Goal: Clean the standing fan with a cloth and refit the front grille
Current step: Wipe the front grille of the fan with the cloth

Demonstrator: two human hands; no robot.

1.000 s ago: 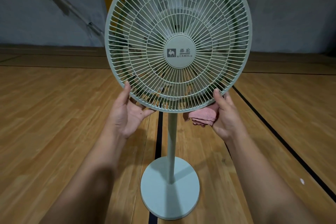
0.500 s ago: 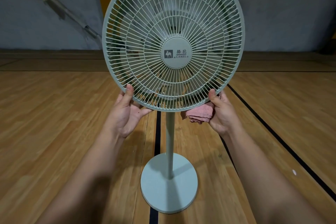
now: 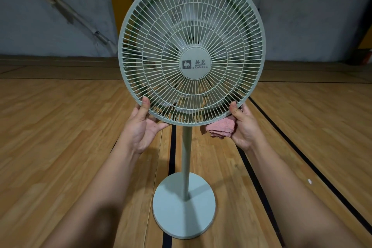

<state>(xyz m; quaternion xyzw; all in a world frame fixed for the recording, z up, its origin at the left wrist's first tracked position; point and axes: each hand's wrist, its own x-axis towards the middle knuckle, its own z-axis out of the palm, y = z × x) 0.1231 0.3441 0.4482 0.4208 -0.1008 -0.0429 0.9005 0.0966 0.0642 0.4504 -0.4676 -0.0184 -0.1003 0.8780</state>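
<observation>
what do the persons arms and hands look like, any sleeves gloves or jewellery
Both forearms are bare as far as the frame shows: no sleeves in view. The left hand and right hand wear no gloves, and no rings, watch or wristband show. A small dark spot sits on the left palm. Thumbnails are short and unpainted.

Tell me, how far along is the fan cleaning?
Wiping looks finished: the pink cloth is bunched in the right hand. In hand: both hands, the left hand too, hold the front grille by its lower rim against the fan head. Left: locking it; whether it is seated cannot be told.
</observation>
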